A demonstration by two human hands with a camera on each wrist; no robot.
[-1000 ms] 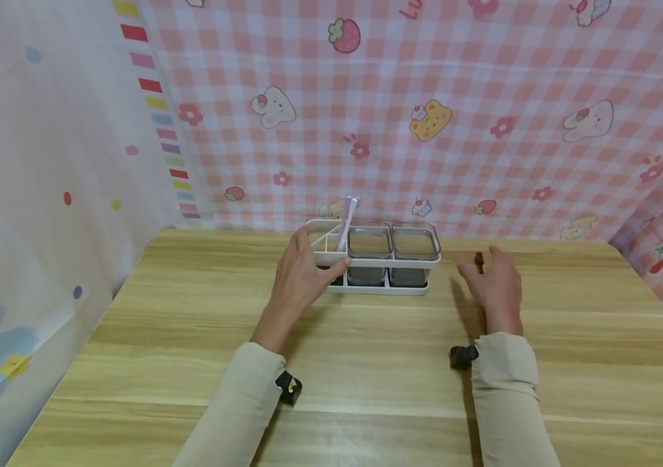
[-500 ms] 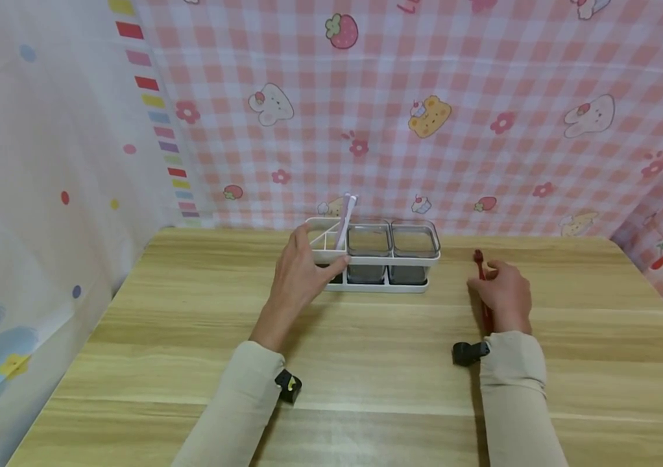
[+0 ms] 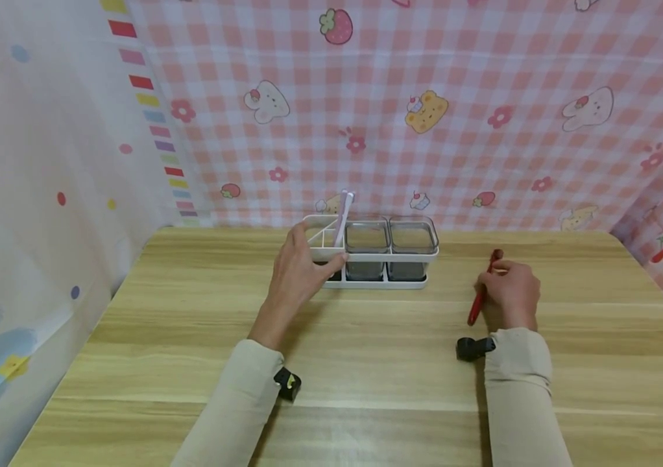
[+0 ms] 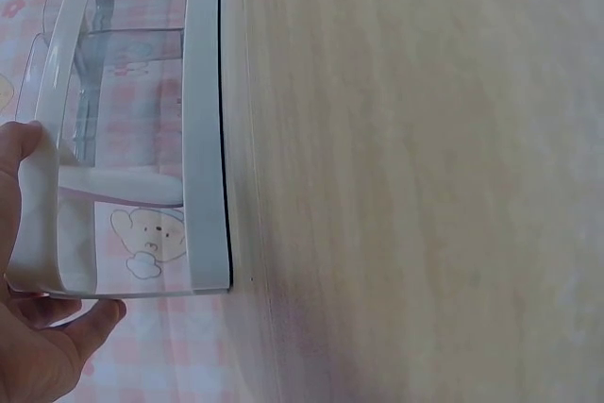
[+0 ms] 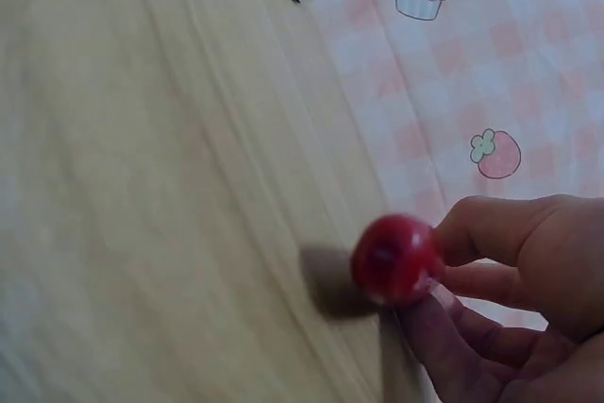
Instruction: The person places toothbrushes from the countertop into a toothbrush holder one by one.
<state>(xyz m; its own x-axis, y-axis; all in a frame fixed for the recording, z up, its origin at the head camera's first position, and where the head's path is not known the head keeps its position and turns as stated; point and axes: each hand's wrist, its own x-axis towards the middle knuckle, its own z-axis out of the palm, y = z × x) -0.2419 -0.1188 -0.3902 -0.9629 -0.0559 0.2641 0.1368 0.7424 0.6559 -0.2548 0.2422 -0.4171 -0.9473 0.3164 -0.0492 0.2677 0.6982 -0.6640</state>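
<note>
Right hand pinches red stick; slack could let it swivel. Left hand grips white rack; uneven pressure may shift it.

The left hand grips the white rack.

Rack: white, apparently moulded plastic, smooth with a soft sheen. Cups: transparent, smooth and shiny, whether glass or clear plastic cannot be told. Red stick: glossy, plastic-looking, its rounded end carrying small bright highlights. Pale sticks: smooth, plastic in appearance. Table: wood-grained, even surface, satin rather than mirror-like. Checked cloth: printed fabric, matt, lightly creased. White cloth: likewise printed and matt, with soft folds. Sleeves: matt woven-looking cloth, wrinkled near the cuffs.
</note>
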